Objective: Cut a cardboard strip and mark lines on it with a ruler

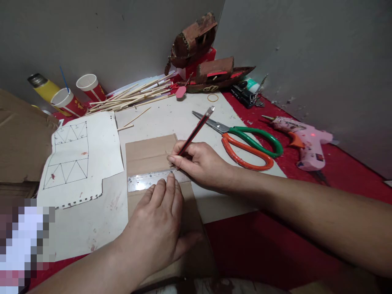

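One white sheet (165,116), one flat cardboard piece (148,153), one drawing (102,153), one pair of scissors (245,139), one ruler (142,181) and one pencil (194,133) were in view. The cardboard lay under both hands: the left hand (157,218), fingers flat, pressed the ruler across it, and the right hand (199,165), farther and rightward, pinched the pencil by the ruler's far edge. Bare sheet stretched past the cardboard's far edge; the drawing sat just beside its left edge.

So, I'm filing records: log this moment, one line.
left hand: on ruler; right hand: holds pencil; ruler: on cardboard; nearby: scissors
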{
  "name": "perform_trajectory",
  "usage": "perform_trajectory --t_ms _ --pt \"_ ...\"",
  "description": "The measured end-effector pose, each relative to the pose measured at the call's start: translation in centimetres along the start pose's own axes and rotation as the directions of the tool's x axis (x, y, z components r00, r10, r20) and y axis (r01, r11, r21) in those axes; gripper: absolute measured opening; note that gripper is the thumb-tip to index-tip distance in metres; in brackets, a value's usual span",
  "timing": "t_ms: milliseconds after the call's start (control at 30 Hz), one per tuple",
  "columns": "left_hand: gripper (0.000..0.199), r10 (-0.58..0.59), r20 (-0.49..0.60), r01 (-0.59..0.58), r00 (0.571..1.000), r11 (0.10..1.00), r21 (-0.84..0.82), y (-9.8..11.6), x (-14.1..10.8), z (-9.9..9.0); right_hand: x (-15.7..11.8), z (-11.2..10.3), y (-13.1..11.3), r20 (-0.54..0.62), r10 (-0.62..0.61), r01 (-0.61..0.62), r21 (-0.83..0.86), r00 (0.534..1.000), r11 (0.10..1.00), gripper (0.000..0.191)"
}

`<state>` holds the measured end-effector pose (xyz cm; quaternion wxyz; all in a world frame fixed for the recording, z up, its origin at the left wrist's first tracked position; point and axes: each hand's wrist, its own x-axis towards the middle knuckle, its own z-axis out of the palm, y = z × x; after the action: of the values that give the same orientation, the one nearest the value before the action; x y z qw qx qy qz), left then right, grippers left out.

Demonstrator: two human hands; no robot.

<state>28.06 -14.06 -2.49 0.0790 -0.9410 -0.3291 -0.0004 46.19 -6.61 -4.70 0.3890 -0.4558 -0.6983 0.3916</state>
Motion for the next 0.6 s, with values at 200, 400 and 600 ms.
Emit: perform_trajectory --t_ms 200,400,600 --pt "0.085 -0.004 0.003 0.004 1.0 1.0 0.001 0.0 -0.08 0.12 -0.1 0.05 0.15 0.017 0.016 -0.016 0.023 1.0 1.0 0.019" --pt "0.086 -0.006 0.002 0.006 1.0 1.0 -0.017 0.04 -0.1 0.14 -0.14 0.13 0.19 0.01 0.025 -0.026 0.054 1.0 0.998 0.019" --pt "0.085 -0.002 -0.003 0.002 1.0 1.0 -0.024 0.03 -0.09 0.09 -0.3 0.01 -0.16 -0.035 0.002 0.003 0.157 0.999 0.988 0.018"
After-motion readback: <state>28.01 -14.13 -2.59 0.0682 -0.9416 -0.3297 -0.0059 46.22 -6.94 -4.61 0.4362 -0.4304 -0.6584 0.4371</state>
